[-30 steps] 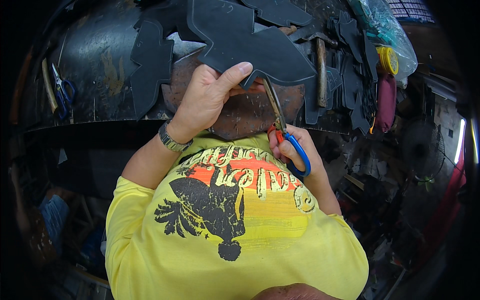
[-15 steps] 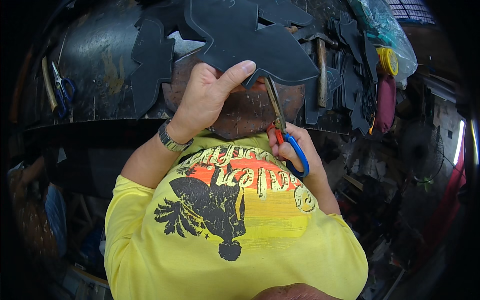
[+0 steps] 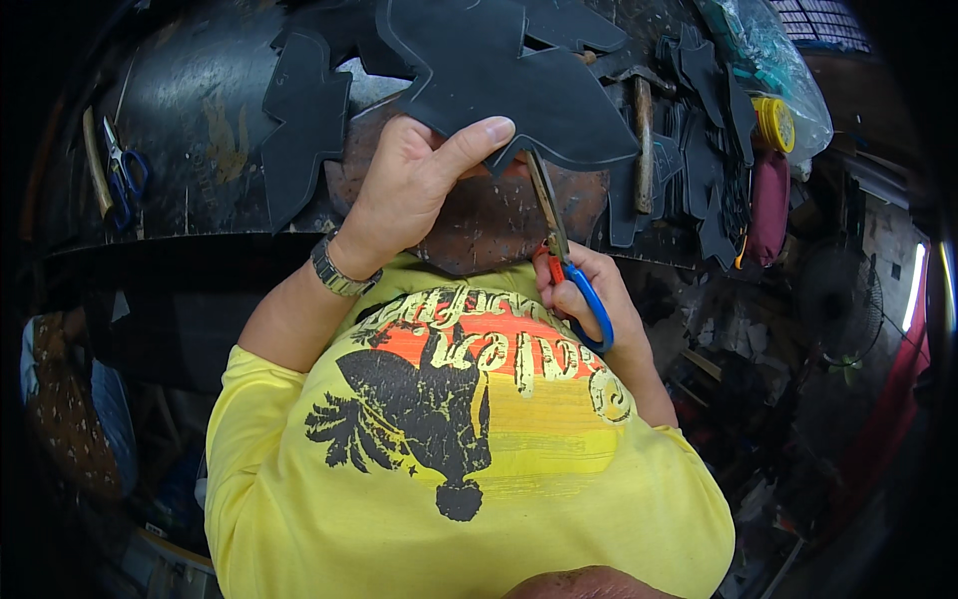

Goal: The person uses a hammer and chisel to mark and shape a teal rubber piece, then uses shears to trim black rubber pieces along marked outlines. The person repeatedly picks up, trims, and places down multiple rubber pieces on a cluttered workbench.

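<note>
A large dark sheet piece, perhaps leather, with a pale line along its curved border, is pinched in my left hand, thumb on top and fingers hidden beneath. My right hand grips a pair of scissors with one blue handle loop and a red part. Their blades point away from me, and the tips meet the notch in the sheet's near edge beside my left thumb. Whether the blades are closed fully I cannot tell. Below the sheet lies a worn brown board at the table's front edge.
Another dark cut piece lies to the left. Farther left are blue-handled scissors and a wooden stick. On the right lie a hammer, stacked dark pieces, a yellow roll, a maroon pouch and a clear plastic bag.
My left hand and the dark sheet have shifted very slightly to the right. The scissors stay at the notch, with almost no visible movement of my right hand.
</note>
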Motion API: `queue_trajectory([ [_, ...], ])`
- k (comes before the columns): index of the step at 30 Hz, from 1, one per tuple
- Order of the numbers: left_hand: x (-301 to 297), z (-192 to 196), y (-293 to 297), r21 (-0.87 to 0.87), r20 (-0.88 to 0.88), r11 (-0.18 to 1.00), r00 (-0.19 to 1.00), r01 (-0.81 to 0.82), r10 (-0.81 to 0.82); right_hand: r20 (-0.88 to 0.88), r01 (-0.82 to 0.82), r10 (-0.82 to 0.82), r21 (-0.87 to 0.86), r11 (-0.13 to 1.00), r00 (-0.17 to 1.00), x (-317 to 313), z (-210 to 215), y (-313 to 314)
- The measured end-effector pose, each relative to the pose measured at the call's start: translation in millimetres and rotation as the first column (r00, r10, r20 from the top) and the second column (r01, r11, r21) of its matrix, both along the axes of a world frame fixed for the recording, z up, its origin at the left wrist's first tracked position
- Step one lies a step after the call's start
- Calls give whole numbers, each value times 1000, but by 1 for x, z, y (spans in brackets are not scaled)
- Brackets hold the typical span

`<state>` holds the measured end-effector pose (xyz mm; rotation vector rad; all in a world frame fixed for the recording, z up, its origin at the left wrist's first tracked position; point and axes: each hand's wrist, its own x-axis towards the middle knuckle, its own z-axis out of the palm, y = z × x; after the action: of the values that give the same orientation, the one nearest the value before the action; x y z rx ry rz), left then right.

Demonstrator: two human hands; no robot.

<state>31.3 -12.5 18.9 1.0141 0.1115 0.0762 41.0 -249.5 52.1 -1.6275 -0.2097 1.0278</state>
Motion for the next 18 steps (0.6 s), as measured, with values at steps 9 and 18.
queue_trajectory([
  [9,1,-5,6,107,37,994,999,-10,6,5,23,-23,-52,998,1000,-2,2,4],
  [18,-4,3,10,68,29,997,999,26,-28,1,2,-2,-13,1000,1000,-6,0,2],
])
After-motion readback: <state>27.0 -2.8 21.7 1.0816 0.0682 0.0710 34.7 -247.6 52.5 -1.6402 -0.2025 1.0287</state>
